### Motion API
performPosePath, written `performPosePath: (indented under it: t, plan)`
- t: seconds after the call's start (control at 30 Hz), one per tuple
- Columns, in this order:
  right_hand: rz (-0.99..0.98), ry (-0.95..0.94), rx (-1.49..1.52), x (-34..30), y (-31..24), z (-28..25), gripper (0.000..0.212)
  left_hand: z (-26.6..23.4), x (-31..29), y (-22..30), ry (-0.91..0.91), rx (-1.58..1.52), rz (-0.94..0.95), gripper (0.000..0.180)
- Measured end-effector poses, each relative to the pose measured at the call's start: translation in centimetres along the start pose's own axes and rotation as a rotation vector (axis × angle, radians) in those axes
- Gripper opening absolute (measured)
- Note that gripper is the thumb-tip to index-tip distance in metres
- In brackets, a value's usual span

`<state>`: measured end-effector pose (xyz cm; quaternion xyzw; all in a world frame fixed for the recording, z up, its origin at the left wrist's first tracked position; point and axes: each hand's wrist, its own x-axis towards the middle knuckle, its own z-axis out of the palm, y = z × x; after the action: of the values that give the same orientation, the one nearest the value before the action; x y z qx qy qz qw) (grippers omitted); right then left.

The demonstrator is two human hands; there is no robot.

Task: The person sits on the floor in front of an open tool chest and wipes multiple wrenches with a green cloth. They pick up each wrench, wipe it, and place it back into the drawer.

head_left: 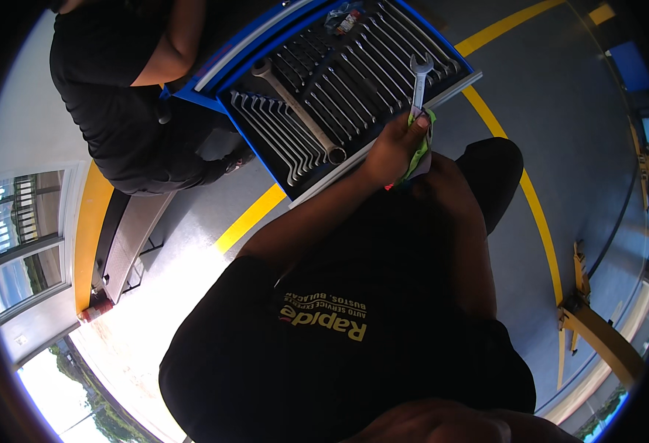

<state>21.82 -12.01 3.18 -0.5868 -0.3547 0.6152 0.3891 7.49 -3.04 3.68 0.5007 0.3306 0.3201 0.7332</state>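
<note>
A silver open-end wrench (pixel 419 83) points up and away from me, its jaw end bare above my left hand (pixel 392 151). That hand is closed round the shank with a green and pale cloth (pixel 422 151) bunched about it. Lower down and to the right, my right hand (pixel 442 183) closes on the hanging part of the cloth; shadow hides part of its fingers. Just beyond both hands is an open tool drawer (pixel 289 201) with a blue frame and dark lining. A large combination wrench (pixel 298 111) lies slantwise over the smaller wrenches (pixel 339 103) there.
A co-worker in black (pixel 110 96) is close by at the upper left, beside the blue tool cabinet. A small plastic packet (pixel 345 21) lies at the drawer's far end. Yellow lines (pixel 538 214) cross the grey floor, and a yellow lift arm (pixel 598 332) stands at the right.
</note>
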Motion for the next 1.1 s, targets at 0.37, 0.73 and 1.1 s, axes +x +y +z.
performPosePath:
  t: [0.37,0.73,1.1]
  plan:
    - [-0.270,0.177,0.010,3.7,-1.2,-0.3,0.047,-3.7,-0.2,-0.4,-0.490,0.637,-0.175,0.052]
    - [-0.173,0.110,-0.003,9.1,-3.4,6.3,0.037,-12.7,-1.0,-3.0,0.156,0.161,-0.184,0.057]
    - [-0.079,-0.016,-0.678,23.7,-2.1,7.3,0.041,-19.0,-4.5,-4.8,-0.008,0.748,-0.216,0.040]
